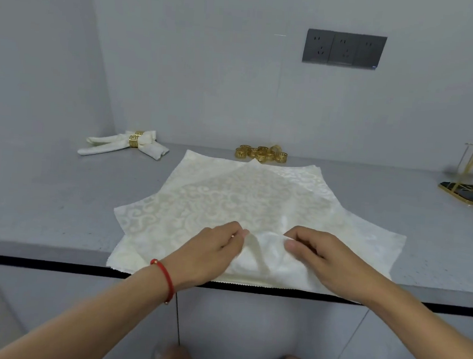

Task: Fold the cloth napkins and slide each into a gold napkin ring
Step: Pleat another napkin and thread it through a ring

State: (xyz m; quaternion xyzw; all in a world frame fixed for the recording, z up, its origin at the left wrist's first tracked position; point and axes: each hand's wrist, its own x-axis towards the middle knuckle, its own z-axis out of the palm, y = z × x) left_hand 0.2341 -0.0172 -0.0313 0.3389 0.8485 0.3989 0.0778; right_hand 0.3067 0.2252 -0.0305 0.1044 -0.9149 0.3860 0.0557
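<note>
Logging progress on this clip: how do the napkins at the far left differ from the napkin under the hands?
The far-left napkins are rolled narrow and each sits in a gold ring; the near napkin is spread flat on the pile with no ring. The far-left napkins lie untouched, while the left hand and right hand pinch up the near napkin's front edge. All are cream patterned cloth.

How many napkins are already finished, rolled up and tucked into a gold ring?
2. Both finished napkins lie together at the far left of the counter, each inside its own gold ring, one behind the other. None seems hidden elsewhere.
</note>
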